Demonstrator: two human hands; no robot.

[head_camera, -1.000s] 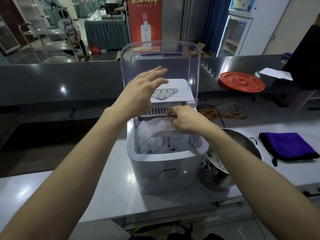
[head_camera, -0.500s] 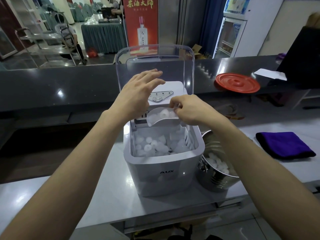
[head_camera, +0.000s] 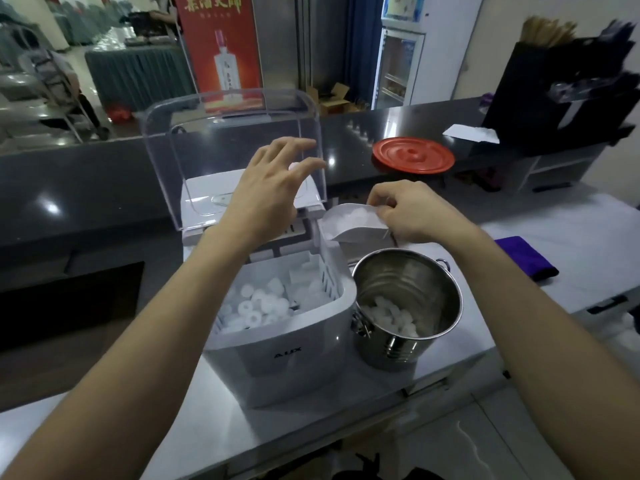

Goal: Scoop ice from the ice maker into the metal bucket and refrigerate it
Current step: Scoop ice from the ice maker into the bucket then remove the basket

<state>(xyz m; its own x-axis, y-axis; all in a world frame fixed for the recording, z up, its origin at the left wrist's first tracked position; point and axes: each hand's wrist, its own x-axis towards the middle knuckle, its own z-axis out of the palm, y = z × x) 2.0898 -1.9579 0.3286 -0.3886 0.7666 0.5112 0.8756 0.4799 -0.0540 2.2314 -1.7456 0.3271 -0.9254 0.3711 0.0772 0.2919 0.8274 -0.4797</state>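
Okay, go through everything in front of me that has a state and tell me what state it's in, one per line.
Ice maker lid: flipped up, open.
Ice maker: bin partly filled with ice.
Scoop: full of ice, not yet tipped.
Metal bucket: upright, some ice at the bottom.
Right hand: pinches the scoop.
Left hand: open, holds nothing.
Purple cloth: folded.
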